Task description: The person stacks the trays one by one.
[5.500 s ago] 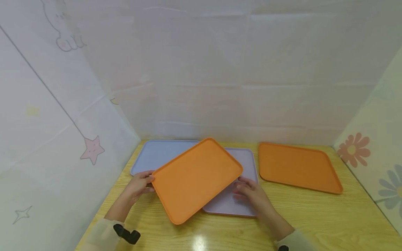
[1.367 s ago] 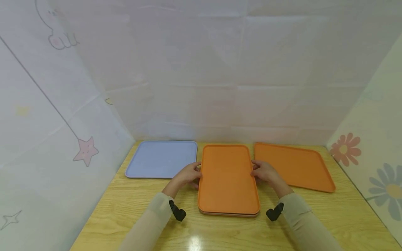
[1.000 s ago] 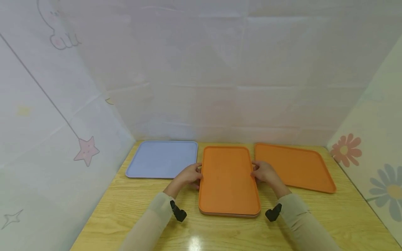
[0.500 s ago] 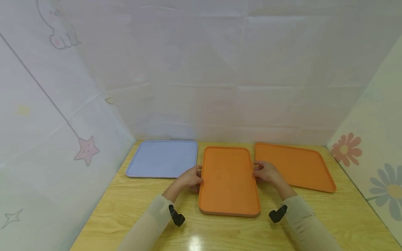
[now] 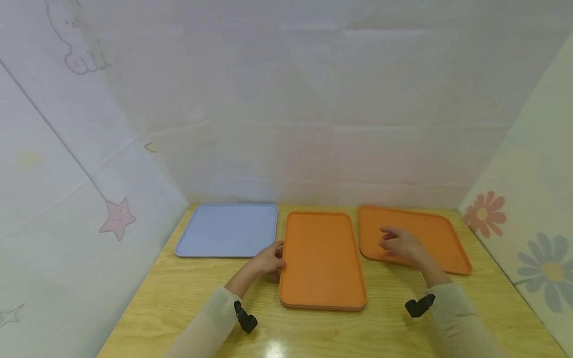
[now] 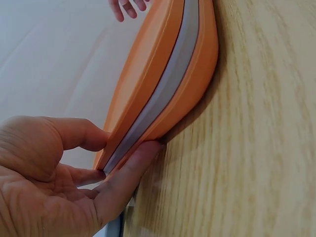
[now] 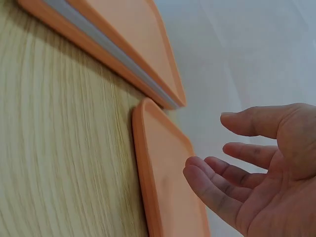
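In the head view, a stack of trays lies lengthwise mid-table. An orange tray tops it, and the left wrist view shows a pale grey-lilac tray between that and a lower orange one. My left hand touches the stack's left side, its thumb on the upper tray's rim and a finger low beside the bottom tray. My right hand hovers over another orange tray at the right, apart from it, with loosely spread fingers and nothing in them.
A light blue tray lies at the back left of the wooden table. Pale printed sheets stand as walls behind and at both sides. Black wrist cameras sit at the sleeves.
The orange tray held tilted earlier now lies squarely over the lilac one. My right hand has left the stack's right side and moved right, while my left hand stays at the left side.
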Action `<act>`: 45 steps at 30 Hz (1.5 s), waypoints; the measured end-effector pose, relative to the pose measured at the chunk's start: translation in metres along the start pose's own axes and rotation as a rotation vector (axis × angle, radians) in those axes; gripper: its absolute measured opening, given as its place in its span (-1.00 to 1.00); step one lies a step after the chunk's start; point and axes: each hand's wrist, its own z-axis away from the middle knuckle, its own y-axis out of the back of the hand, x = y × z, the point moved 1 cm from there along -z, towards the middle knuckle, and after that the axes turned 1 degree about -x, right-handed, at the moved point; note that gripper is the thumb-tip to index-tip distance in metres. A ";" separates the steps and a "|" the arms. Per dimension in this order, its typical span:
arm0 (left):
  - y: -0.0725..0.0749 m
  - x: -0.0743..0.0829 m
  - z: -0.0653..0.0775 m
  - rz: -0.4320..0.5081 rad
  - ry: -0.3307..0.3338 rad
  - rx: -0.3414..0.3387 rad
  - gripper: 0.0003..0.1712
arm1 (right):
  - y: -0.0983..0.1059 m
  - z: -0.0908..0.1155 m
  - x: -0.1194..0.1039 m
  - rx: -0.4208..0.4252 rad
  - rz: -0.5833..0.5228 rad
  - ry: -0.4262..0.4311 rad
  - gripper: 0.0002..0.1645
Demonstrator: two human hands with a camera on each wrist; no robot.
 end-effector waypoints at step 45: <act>-0.002 -0.008 0.005 0.231 0.027 -0.018 -0.11 | 0.135 0.052 0.089 0.267 0.546 -0.120 -0.18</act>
